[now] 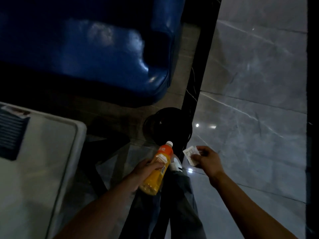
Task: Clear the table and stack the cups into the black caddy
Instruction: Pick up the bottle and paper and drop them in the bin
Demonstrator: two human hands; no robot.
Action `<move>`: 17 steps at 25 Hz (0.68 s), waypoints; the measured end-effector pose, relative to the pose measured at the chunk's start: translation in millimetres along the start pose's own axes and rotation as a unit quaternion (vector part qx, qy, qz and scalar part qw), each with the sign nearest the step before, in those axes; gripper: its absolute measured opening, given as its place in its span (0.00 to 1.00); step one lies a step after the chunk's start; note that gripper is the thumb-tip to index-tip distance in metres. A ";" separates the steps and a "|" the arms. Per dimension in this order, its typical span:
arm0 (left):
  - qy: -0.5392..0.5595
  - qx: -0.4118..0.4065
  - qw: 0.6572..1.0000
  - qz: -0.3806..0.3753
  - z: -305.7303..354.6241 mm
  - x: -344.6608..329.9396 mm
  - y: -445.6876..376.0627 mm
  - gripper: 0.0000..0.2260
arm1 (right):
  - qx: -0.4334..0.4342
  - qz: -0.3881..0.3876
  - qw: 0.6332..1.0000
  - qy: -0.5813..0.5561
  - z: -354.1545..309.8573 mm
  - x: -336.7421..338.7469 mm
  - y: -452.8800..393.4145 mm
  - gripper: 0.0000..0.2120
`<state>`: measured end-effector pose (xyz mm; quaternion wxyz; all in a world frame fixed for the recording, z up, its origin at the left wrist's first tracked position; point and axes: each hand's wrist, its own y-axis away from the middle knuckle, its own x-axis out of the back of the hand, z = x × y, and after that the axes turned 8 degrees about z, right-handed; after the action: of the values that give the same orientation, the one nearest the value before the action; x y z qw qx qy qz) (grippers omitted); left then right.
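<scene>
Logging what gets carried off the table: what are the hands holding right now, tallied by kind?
Bottles: 1, the orange juice bottle, held in the left hand
Paper packets: 1, the small white packet, pinched by the right hand
Cups: 0 in either hand
Total: 2

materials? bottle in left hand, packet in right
Juice bottle: likely clear plastic, glossy, orange liquid showing through; printed label, white cap. Packet: thin white paper or plastic film, matte, faint print, slightly creased; which one is unclear in this dim light.
</scene>
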<state>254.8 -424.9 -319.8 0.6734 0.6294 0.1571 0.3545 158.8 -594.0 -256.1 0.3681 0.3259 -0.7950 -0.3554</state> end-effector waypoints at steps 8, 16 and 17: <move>0.051 0.029 0.998 0.019 17.0 15.3 -80.7 0.23 | 0.024 0.062 0.992 0.106 33.2 -75.2 -120.1 0.16; -0.060 -0.045 0.990 0.117 42.4 -9.2 -154.3 0.31 | 0.126 0.127 0.956 0.232 33.9 -115.2 -170.6 0.16; -0.064 -0.050 0.989 0.121 44.5 -11.2 -160.7 0.32 | 0.131 0.129 0.953 0.240 33.2 -117.9 -174.6 0.16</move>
<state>321.2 -458.2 -469.6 0.6648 0.6310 0.0184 0.3994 237.3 -584.7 -454.1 0.5447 0.3415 -0.7582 -0.1090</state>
